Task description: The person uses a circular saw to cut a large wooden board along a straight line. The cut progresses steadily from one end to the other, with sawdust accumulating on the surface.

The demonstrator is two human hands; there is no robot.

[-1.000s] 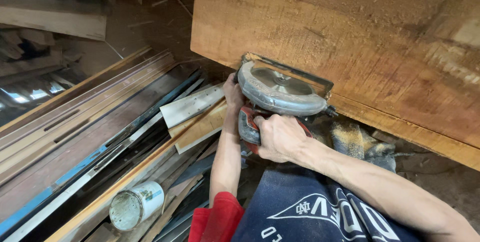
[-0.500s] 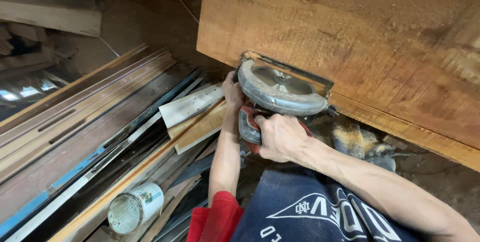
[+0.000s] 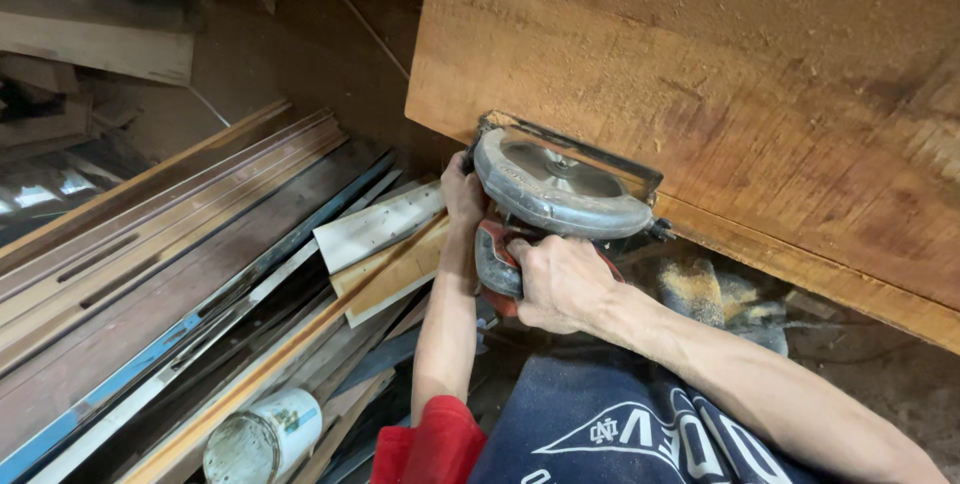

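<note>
Here | circular saw point(image 3: 560, 189): grey round guard, red body | both hands gripping

Below you, to your left, long wooden planks and strips point(image 3: 150, 274) lie stacked slantwise, brown and tan, running side by side from lower left to upper right. Among them lies a thin blue-edged metal strip point(image 3: 130, 384) and a pale, off-white board with small holes point(image 3: 380, 226). At the bottom of the heap a white paint can with a grimy open top point(image 3: 258, 439) lies on its side against the planks. Beyond the stack you see a dusty brown dirt floor point(image 3: 300, 54), dim and shadowed. In the upper left corner a pale timber beam point(image 3: 95, 46) lies crosswise, with darker scrap wood beneath it. Light glints off a shiny surface point(image 3: 40, 194) at the left edge.
</note>
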